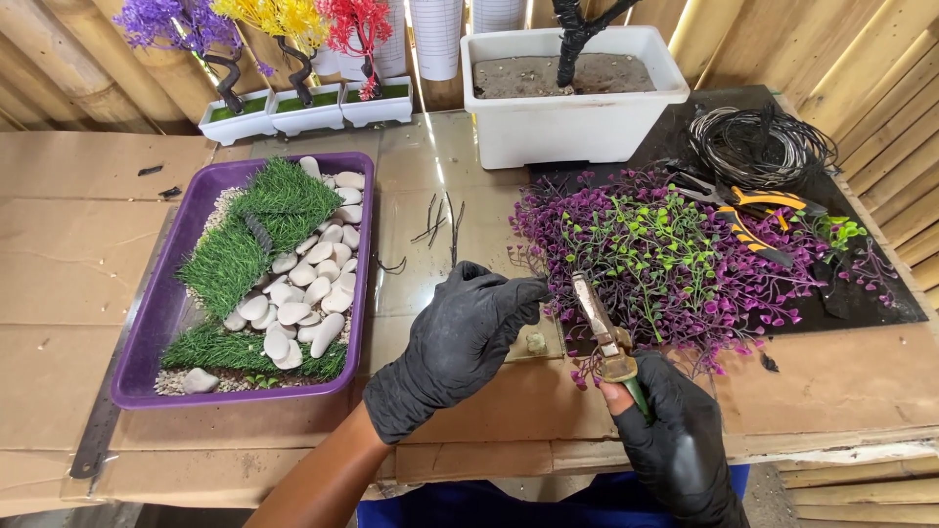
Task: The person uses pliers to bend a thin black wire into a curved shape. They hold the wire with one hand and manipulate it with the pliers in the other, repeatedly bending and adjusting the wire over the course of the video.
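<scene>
Both hands wear black gloves and meet low over the tabletop (88,244), which is covered with cardboard. The left hand (460,342) is curled narrow, its fingertips pinched on the edge of a mat of purple and green artificial foliage (665,259) that spreads out to the right of and beyond both hands. The right hand (680,435) is closed around the green handles of a pair of worn pliers (606,337), whose tip points up toward the left hand's fingertips at the foliage edge; whether the tip grips a sprig cannot be told. Left of the left hand lies a purple tray (176,293) holding patches of fake grass, smooth white stones and fine gravel, with a metal ruler (103,430) along its outer side. Beyond the hands a few loose dark wire pieces (440,220) lie on the tabletop, and further back stands a white rectangular planter (572,108) filled with soil and a dark twisted trunk. Far beyond the left hand are 3 small white pots (303,112) with purple, yellow and red artificial trees. Beyond and right of the right hand, a coil of dark wire (763,147) rests on a black mat, with orange-handled pliers (748,210) just beside it at the foliage's far edge.
</scene>
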